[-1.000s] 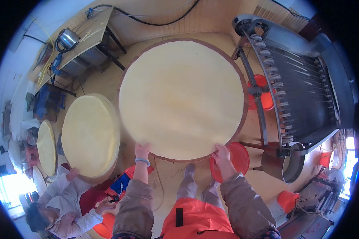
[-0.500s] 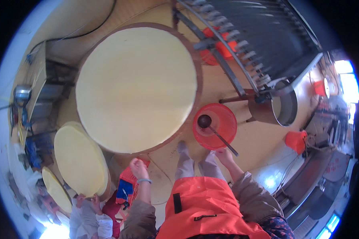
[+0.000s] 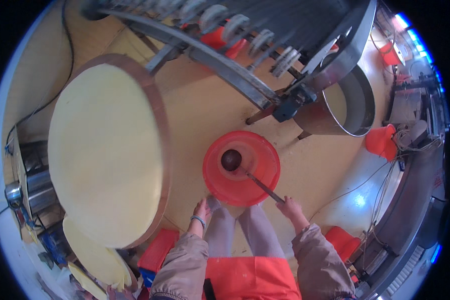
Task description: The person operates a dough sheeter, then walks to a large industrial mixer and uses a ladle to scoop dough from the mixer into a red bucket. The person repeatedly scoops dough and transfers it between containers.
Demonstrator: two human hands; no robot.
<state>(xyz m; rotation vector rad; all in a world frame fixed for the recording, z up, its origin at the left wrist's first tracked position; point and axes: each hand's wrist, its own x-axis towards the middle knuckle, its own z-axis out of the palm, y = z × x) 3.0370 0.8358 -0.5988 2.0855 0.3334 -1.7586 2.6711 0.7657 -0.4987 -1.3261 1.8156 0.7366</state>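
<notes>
Fingers of the right hand (image 3: 291, 206) wrap closed around a ladle (image 3: 250, 176) handle, its dark bowl resting inside the red basin (image 3: 241, 168).

Largest first: the wide round tray of pale yellow sheet (image 3: 105, 155) sits to the left, well apart; the basin lies on the floor between the feet and a metal pot (image 3: 350, 107). Left hand (image 3: 201, 210) hangs loosely open, empty, beside the basin rim. A good scoop likely means holding the handle firmly and lifting the bowl level.

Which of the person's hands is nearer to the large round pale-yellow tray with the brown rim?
Left. The left hand hangs just beside the large round pale-yellow tray, near its lower right rim. The right hand grips a ladle handle, farther off.
</notes>
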